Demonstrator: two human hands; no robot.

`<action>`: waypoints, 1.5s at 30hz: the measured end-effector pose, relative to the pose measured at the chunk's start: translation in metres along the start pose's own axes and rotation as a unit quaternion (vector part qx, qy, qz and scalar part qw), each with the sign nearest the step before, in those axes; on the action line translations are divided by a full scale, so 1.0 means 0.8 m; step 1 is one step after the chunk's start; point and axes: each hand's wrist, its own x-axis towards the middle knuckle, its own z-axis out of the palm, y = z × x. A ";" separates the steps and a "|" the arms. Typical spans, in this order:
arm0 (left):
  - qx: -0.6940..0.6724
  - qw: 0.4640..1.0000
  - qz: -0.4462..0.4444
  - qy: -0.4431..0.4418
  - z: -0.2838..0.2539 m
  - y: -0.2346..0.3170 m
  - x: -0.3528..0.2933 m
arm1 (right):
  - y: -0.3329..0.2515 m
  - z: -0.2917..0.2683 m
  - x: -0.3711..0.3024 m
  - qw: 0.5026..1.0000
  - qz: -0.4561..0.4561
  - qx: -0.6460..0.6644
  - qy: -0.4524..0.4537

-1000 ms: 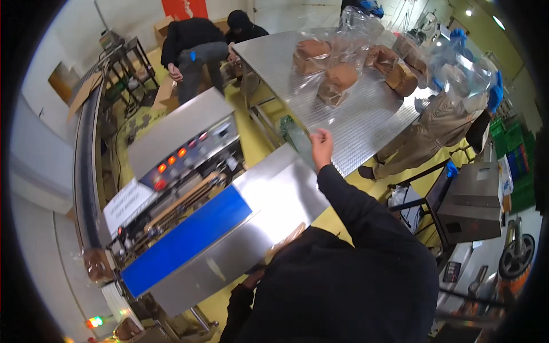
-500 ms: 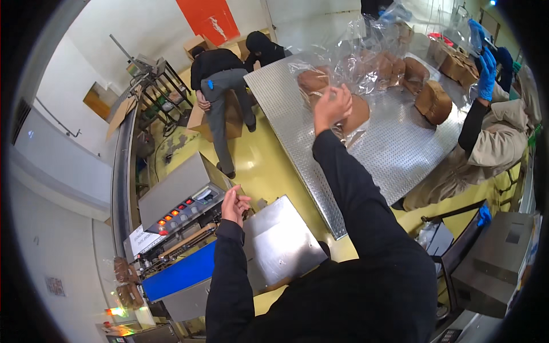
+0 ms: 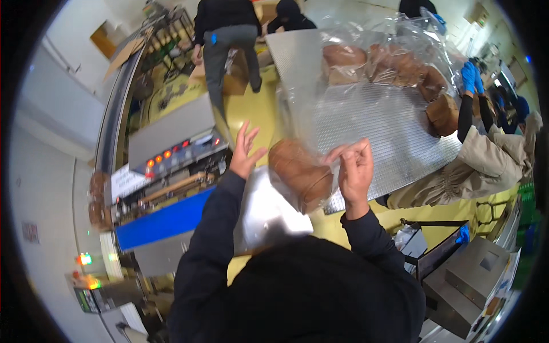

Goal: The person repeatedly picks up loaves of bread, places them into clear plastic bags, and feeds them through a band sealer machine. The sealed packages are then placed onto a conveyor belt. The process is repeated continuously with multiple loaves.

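Observation:
A brown loaf of bread in a clear plastic bag hangs tilted in front of me, above a shiny steel plate. My right hand is closed in a pinch on the bag at the loaf's right side. To the left of the loaf, my left hand is open with its fingers spread, apart from the bag. More bagged brown loaves stand along the far part of a dimpled metal table. One loaf sits near that table's right edge.
At left, a machine with lit buttons stands beside a blue belt. A co-worker's blue-gloved hands are at the table's right side. Another person stands at the far left of the table. A steel box is at lower right.
My right hand has come back from the table toward me, bringing a bagged loaf over the steel plate. My left hand has risen and spread its fingers. The view has shifted.

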 end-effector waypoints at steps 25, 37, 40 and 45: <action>-0.083 0.968 0.119 0.205 -0.162 0.125 -0.195 | 0.034 0.082 -0.060 0.996 0.075 -0.033 0.026; -0.056 0.983 0.085 0.152 -0.205 0.128 -0.195 | 0.015 0.055 -0.044 0.964 0.109 -0.202 -0.133; -0.067 0.981 0.120 0.136 -0.182 0.144 -0.197 | 0.013 0.060 -0.050 0.976 0.115 -0.172 -0.068; 0.035 0.988 0.088 0.118 -0.174 0.118 -0.218 | 0.034 0.019 -0.054 0.982 0.066 -0.142 -0.106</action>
